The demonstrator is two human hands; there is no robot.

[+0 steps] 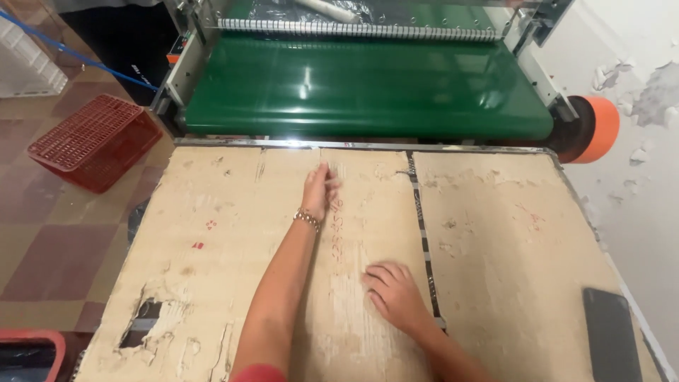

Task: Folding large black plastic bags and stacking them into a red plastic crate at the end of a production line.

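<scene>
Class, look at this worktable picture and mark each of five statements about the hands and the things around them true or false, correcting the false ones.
1. The left hand reaches farther up the cardboard sheet than the right hand. True.
2. The right hand holds a knife. False: it lies flat on the cardboard with nothing in its grip.
3. A bracelet sits on the left wrist. True.
4. The conveyor belt beyond the table is blue. False: it is green.
5. A red plastic crate stands on the cardboard. False: it sits tilted on the tiled floor, to the left of the table.
</scene>
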